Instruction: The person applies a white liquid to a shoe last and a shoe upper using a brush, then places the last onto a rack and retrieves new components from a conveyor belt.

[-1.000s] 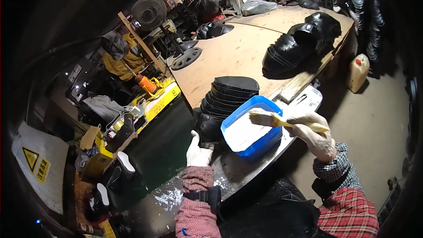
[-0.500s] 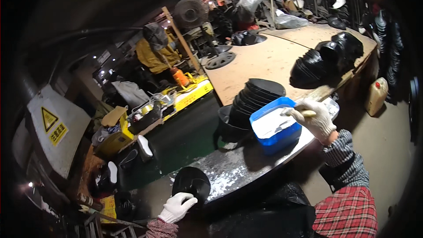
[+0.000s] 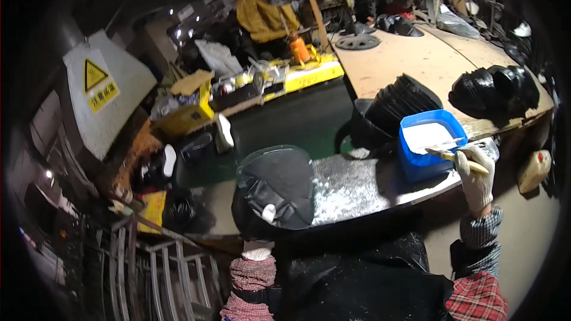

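My left hand (image 3: 269, 213) is mostly hidden behind a broad, rounded black piece (image 3: 284, 169). Its gloved thumb presses on a folded flap at the lower part of that piece, which is tilted up over the near edge of the bench. In a white knit glove, my right hand (image 3: 476, 175) grips a brush (image 3: 443, 154) by its light wooden handle. The bristle end rests over the near rim of a blue tub (image 3: 425, 169) holding white liquid. Left of the tub leans a nested stack of similar black pieces (image 3: 401, 101).
White residue marks the bench top (image 3: 345, 193). A dark green conveyor belt (image 3: 279, 119) runs behind it. Farther right, a tan table (image 3: 392, 59) bears more black pieces (image 3: 493, 92). A metal rack (image 3: 160, 267) stands lower left, and a pale jug (image 3: 533, 171) is on the floor.
My view has swung left. The black piece is now raised and tilted, with my left hand behind it and only the thumb showing. My right hand keeps the brush at the tub, its wrist now more upright.
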{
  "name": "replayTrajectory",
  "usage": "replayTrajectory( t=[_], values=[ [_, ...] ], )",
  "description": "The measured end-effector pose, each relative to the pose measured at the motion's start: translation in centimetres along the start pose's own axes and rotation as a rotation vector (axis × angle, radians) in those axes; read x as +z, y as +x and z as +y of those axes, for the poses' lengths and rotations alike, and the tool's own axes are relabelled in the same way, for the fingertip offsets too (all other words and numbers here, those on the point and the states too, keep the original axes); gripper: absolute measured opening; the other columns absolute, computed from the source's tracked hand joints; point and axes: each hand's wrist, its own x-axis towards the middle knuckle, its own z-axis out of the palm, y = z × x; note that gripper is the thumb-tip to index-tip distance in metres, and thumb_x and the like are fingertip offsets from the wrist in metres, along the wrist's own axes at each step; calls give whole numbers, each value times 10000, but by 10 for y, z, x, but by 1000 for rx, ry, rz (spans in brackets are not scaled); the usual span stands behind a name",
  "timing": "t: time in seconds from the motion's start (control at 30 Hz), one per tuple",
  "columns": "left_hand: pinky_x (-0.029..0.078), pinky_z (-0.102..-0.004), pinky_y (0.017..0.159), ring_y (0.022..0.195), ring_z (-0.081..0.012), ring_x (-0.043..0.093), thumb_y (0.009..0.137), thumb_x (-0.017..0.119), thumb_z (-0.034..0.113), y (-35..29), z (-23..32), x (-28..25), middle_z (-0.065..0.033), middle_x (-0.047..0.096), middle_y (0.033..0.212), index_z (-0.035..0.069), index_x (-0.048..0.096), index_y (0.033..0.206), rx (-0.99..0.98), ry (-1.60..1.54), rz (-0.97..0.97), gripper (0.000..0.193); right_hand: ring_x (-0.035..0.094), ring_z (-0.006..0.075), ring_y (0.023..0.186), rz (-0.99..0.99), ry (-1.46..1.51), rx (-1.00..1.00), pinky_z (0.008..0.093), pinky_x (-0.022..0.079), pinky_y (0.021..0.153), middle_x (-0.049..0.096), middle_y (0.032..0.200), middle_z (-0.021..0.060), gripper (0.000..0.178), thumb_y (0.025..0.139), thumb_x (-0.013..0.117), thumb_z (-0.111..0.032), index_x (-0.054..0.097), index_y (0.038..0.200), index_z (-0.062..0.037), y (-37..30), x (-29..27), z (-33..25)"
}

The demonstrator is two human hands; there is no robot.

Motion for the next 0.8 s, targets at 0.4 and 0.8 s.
replayTrajectory(
  t=[0.4,0.8],
  values=[
    [448,-278,545,623,-106,563,918,644,116,-64,-27,-56,-5,638,824,45,697,962,-486,496,136,99,667,163,819,-581,801,-5,275,529,725,699,961,120,248,872,684,-89,667,1091,24,2,195,-111],
    [383,-220,496,538,-60,486,935,591,66,-49,-93,-44,35,585,702,61,651,949,-434,242,338,62,668,180,722,-657,912,-28,293,527,620,691,839,117,320,937,590,-170,613,1173,44,18,190,-134]
  ],
)
